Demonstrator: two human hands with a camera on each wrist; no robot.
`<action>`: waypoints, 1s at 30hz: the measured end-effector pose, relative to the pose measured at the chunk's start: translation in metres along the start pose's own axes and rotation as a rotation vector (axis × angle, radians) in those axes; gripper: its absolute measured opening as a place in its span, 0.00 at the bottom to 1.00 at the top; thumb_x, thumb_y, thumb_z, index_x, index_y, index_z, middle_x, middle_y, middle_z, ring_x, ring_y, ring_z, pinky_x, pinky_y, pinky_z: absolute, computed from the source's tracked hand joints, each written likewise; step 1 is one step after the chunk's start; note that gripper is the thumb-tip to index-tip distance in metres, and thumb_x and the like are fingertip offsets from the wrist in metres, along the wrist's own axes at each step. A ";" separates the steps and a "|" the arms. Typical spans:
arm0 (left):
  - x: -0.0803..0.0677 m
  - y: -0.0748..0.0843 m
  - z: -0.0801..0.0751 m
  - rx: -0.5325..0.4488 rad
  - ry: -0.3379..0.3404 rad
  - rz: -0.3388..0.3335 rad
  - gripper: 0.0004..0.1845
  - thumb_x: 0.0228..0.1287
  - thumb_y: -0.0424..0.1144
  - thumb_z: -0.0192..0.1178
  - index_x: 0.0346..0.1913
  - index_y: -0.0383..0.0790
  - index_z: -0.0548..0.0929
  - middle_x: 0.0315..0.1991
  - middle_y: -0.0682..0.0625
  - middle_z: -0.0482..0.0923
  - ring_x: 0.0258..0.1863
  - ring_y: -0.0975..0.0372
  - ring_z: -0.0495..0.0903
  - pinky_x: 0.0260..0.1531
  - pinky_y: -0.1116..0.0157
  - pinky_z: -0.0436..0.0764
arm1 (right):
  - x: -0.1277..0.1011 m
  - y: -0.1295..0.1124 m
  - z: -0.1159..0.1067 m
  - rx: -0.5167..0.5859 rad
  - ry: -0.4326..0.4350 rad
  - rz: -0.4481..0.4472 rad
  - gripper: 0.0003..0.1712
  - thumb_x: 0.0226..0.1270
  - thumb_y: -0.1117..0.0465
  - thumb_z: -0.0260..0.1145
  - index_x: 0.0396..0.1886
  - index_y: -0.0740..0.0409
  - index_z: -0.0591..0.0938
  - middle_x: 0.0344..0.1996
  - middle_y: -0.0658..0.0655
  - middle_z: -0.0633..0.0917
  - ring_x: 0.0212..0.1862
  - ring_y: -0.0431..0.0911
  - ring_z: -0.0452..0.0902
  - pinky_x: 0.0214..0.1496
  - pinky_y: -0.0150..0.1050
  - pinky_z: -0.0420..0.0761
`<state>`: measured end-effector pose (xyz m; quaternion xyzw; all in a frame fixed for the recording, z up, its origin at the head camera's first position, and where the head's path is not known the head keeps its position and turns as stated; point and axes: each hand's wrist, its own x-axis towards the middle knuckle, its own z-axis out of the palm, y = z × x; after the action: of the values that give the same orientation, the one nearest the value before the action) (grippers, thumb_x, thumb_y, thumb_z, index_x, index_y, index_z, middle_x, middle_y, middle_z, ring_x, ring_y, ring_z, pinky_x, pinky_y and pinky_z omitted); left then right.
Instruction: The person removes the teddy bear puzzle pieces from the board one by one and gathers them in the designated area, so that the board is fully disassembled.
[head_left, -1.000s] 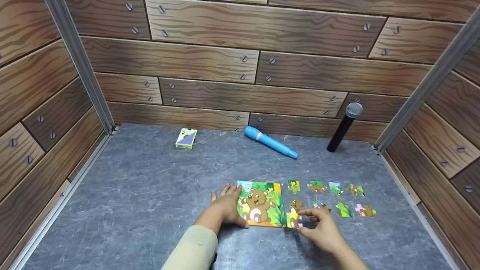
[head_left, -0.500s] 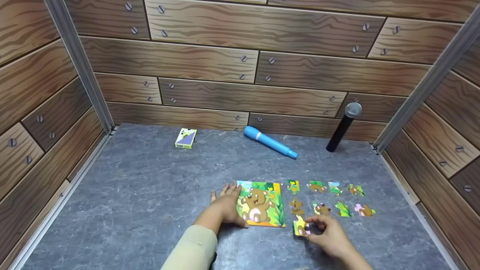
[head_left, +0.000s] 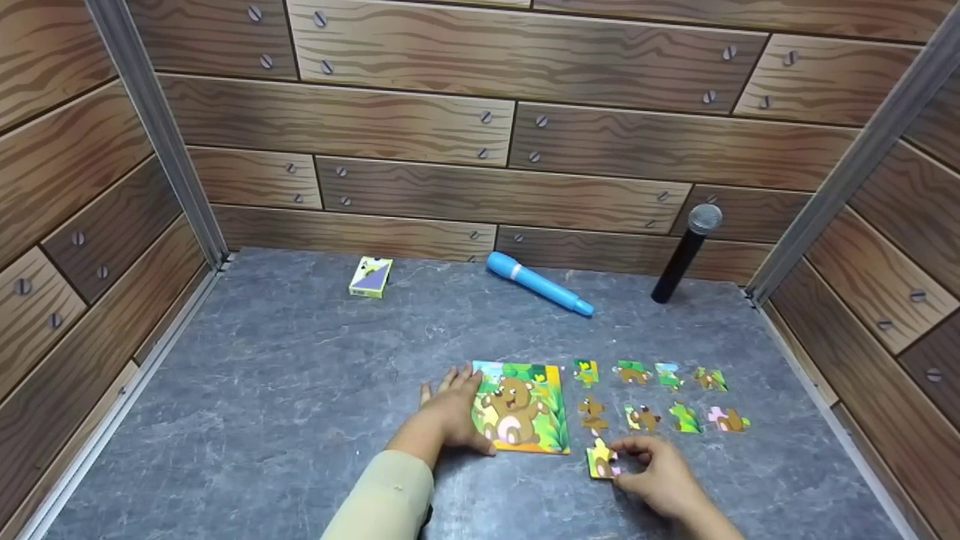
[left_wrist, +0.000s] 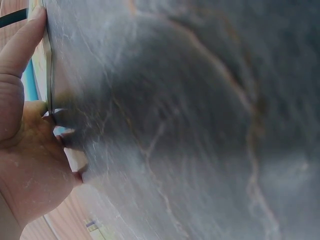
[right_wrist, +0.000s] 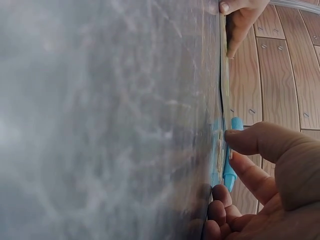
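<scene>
My left hand (head_left: 452, 411) rests with spread fingers along the left edge of a square bear puzzle board (head_left: 525, 409). Its thumb reaches the board's near left corner; in the left wrist view the thumb (left_wrist: 22, 47) lies along the edge. Just right of the board's near right corner, my right hand (head_left: 660, 472) pinches a yellow, brown and pink jigsaw piece (head_left: 600, 459) between thumb and index finger. In the right wrist view the piece shows only edge-on near the fingertips. Beyond it lies a brown jigsaw piece (head_left: 592, 412), with a yellow-green one (head_left: 586, 372) farther back.
Several more jigsaw pieces (head_left: 643, 417) lie in two rows to the right of the board. Toward the back wall are a card box (head_left: 370, 277), a blue pen-shaped tube (head_left: 538, 283) and an upright black microphone (head_left: 681, 259). Wood-patterned walls (head_left: 405, 120) enclose the grey tabletop (head_left: 300, 420).
My right hand has drawn the pinched piece away from the board's right edge, toward the near right, and lowered slightly. The left hand and the board stay in place.
</scene>
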<state>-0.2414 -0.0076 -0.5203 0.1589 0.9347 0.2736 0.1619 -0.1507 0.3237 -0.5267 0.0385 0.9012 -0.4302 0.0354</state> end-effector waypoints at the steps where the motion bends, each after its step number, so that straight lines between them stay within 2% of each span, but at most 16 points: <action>1: 0.000 0.000 0.000 0.000 0.002 0.000 0.69 0.42 0.57 0.87 0.85 0.42 0.57 0.86 0.43 0.48 0.85 0.46 0.43 0.77 0.32 0.36 | 0.000 0.000 0.000 -0.003 -0.002 -0.002 0.25 0.43 0.75 0.75 0.47 0.64 0.89 0.43 0.55 0.88 0.45 0.48 0.77 0.51 0.42 0.76; 8: -0.001 0.002 -0.001 0.008 0.008 0.009 0.69 0.42 0.58 0.87 0.85 0.41 0.58 0.86 0.43 0.49 0.85 0.46 0.44 0.78 0.32 0.38 | -0.001 0.003 -0.001 -0.022 -0.016 -0.049 0.25 0.42 0.75 0.75 0.47 0.64 0.89 0.44 0.56 0.87 0.49 0.49 0.80 0.52 0.39 0.79; 16: -0.001 0.002 -0.002 0.004 -0.002 0.003 0.69 0.42 0.58 0.87 0.85 0.41 0.57 0.86 0.43 0.48 0.85 0.47 0.44 0.78 0.33 0.37 | 0.001 0.002 0.000 -0.052 -0.027 0.023 0.24 0.42 0.74 0.76 0.45 0.60 0.91 0.45 0.57 0.83 0.55 0.53 0.80 0.59 0.48 0.80; 24: 0.001 0.001 -0.002 0.003 -0.010 -0.003 0.68 0.43 0.57 0.86 0.85 0.42 0.57 0.86 0.44 0.48 0.85 0.47 0.43 0.77 0.32 0.37 | 0.001 0.002 0.000 -0.055 -0.030 0.025 0.24 0.43 0.74 0.79 0.46 0.61 0.90 0.45 0.57 0.81 0.54 0.53 0.80 0.59 0.48 0.80; 30: -0.001 0.001 -0.003 -0.016 -0.005 -0.003 0.68 0.43 0.56 0.87 0.85 0.41 0.58 0.86 0.43 0.48 0.85 0.46 0.43 0.78 0.33 0.37 | 0.003 0.003 0.001 -0.059 -0.035 0.030 0.29 0.42 0.74 0.80 0.51 0.65 0.88 0.47 0.58 0.82 0.55 0.53 0.79 0.59 0.47 0.79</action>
<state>-0.2413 -0.0086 -0.5166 0.1571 0.9323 0.2803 0.1661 -0.1531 0.3250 -0.5294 0.0433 0.9121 -0.4034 0.0586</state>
